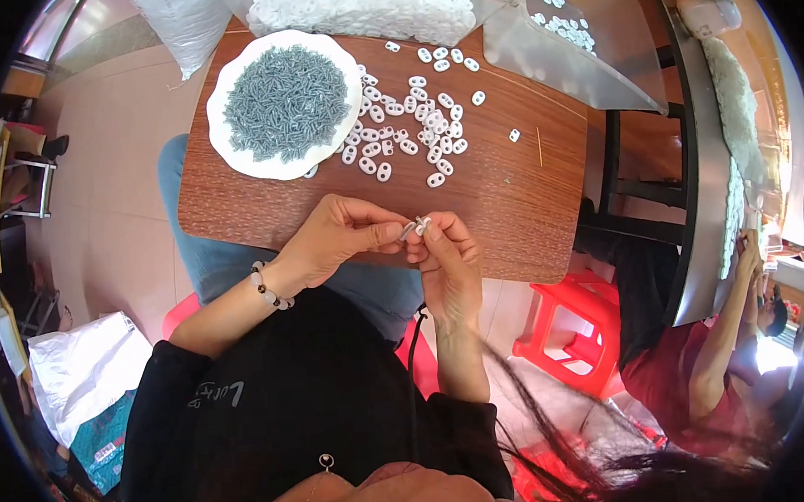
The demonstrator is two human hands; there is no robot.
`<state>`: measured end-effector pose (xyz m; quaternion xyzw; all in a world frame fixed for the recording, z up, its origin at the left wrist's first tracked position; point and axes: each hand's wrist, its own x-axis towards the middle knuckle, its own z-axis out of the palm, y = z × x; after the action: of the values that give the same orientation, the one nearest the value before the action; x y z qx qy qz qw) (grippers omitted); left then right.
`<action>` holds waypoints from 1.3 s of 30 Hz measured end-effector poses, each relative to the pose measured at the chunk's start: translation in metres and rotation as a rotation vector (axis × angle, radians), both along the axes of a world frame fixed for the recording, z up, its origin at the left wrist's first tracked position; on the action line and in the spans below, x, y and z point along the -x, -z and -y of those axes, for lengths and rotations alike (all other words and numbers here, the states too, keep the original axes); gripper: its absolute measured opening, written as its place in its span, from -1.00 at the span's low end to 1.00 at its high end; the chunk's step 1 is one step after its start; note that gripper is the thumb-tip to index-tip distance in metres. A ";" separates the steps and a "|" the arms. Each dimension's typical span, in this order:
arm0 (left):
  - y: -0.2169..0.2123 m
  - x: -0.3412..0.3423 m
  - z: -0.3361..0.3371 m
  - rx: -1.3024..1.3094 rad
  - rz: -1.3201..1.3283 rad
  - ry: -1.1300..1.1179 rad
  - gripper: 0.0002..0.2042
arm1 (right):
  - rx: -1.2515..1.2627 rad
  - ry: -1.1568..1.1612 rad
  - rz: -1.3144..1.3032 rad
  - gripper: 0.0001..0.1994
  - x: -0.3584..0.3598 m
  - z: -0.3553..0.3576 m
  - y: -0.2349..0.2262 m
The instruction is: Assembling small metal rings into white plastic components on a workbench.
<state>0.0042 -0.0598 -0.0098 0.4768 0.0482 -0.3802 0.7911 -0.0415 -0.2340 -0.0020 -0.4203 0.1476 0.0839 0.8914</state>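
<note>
My left hand [351, 233] and my right hand [448, 258] meet over the table's near edge, fingertips almost touching. Pinched in the left fingers is a small grey spring [407, 231]. Between the right thumb and fingers sits a small white oval plastic piece [422, 224], mostly covered by the fingertips. Spring and piece touch or nearly so; I cannot tell whether they are joined. Beyond my hands lie many loose white two-holed pieces [387, 147] on the wooden table [263, 204]. To their left, a white scalloped plate [217, 124] carries a heap of grey springs [287, 102].
A clear bin of white pieces [362, 12] stands at the table's far edge, beside a second translucent bin [537, 57]. A thin yellowish stick [539, 146] lies at the right. A red stool [574, 333] is below right; another person [699, 372] works at a side table.
</note>
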 end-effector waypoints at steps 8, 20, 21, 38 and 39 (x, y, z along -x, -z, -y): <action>-0.007 0.003 0.003 -0.030 -0.058 -0.003 -0.82 | -0.014 -0.007 -0.009 -0.88 0.003 -0.004 0.003; -0.008 0.010 -0.005 0.053 -0.162 -0.104 -0.75 | 0.067 0.031 0.000 -0.88 0.008 -0.004 0.002; -0.010 0.009 -0.006 0.064 -0.204 -0.110 -0.74 | 0.067 0.036 -0.003 -0.88 0.009 -0.002 0.002; -0.013 0.008 -0.010 0.080 -0.247 -0.131 -0.76 | 0.503 0.073 0.078 -0.94 0.013 -0.006 -0.014; -0.013 0.008 -0.009 0.074 -0.230 -0.133 -0.76 | 0.502 0.073 0.078 -0.94 0.013 -0.006 -0.014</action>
<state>-0.0037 -0.0504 0.0034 0.3963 0.1559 -0.3808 0.8208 -0.0540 -0.2279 0.0122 -0.6256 0.1444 -0.0041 0.7666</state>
